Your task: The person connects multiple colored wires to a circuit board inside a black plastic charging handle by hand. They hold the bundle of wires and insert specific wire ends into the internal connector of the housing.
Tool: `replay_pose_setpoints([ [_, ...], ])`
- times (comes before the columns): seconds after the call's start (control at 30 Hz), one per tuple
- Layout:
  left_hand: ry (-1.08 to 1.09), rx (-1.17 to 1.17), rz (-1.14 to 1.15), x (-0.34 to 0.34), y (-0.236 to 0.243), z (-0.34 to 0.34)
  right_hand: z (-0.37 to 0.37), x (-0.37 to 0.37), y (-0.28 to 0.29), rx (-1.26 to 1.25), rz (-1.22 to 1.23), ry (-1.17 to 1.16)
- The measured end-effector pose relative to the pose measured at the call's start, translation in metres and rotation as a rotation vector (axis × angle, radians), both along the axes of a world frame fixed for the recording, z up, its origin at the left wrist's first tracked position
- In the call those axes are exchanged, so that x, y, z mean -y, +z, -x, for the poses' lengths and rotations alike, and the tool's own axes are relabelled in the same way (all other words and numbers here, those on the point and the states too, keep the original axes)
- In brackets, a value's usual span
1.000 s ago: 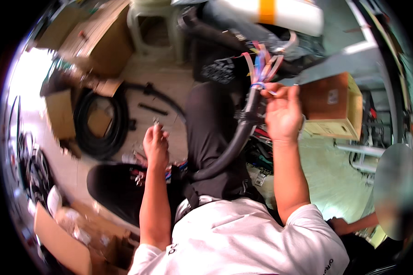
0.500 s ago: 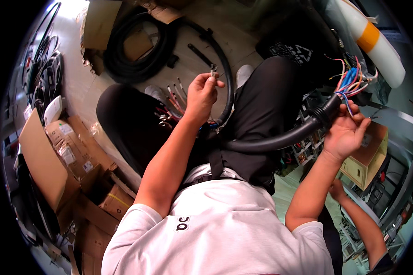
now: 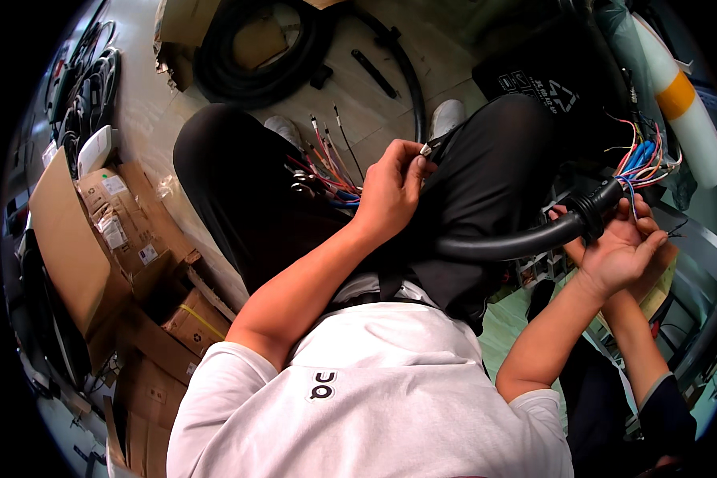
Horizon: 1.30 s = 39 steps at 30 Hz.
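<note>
My left hand (image 3: 392, 191) is closed above my lap, thumb and finger pinching a small piece with a white and metallic end (image 3: 428, 149), too small to name. On the right, my right hand (image 3: 620, 248) lies just under the end of a thick black cable (image 3: 518, 245), palm partly turned up. Its fingers are curled on a thin blue wire (image 3: 632, 201), and dark wire ends stick out past the thumb. A bundle of coloured wires (image 3: 644, 159) fans out of the cable end. More loose wires (image 3: 332, 163) with pale tips rise between my knees, beside the left forearm.
Another person's arm (image 3: 636, 338) reaches in behind my right forearm. A coiled black hose (image 3: 255, 88) and a dark strip (image 3: 374, 73) lie on the floor ahead. Cardboard boxes (image 3: 123, 231) stand at left. A white tube with an orange band (image 3: 677, 95) leans at far right.
My left hand has moved right and slightly nearer with the small piece. The view has shifted. The other person's hand has come up beside the cable, behind my right hand.
</note>
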<state>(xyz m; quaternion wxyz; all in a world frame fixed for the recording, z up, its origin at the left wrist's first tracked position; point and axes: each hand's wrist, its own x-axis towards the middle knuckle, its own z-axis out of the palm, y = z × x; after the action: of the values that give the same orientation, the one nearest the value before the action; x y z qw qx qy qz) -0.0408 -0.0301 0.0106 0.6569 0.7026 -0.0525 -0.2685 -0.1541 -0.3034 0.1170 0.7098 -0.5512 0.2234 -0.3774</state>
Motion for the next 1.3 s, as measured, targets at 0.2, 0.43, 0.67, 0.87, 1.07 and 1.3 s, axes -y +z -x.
replay_pose_setpoints([
  [0.2,-0.043,0.066,-0.144,-0.018,0.019,0.017,-0.001,0.004,-0.001,-0.008,0.04,0.013],
  [0.43,0.005,-0.005,-0.182,-0.045,0.027,0.034,-0.003,0.001,0.0,0.028,0.029,0.004],
  [0.67,0.445,-0.109,-0.038,-0.065,0.004,0.045,-0.006,-0.001,0.002,0.022,0.071,-0.045],
  [0.87,0.47,-0.176,-0.111,-0.06,0.004,0.039,-0.005,0.001,0.002,0.038,0.051,-0.042],
  [1.07,0.469,-0.331,-0.033,-0.059,-0.006,0.026,-0.006,-0.001,0.003,0.039,0.04,-0.062],
  [1.3,0.343,-0.315,-0.073,-0.049,-0.006,0.012,-0.003,0.002,0.002,0.043,0.002,-0.027],
])
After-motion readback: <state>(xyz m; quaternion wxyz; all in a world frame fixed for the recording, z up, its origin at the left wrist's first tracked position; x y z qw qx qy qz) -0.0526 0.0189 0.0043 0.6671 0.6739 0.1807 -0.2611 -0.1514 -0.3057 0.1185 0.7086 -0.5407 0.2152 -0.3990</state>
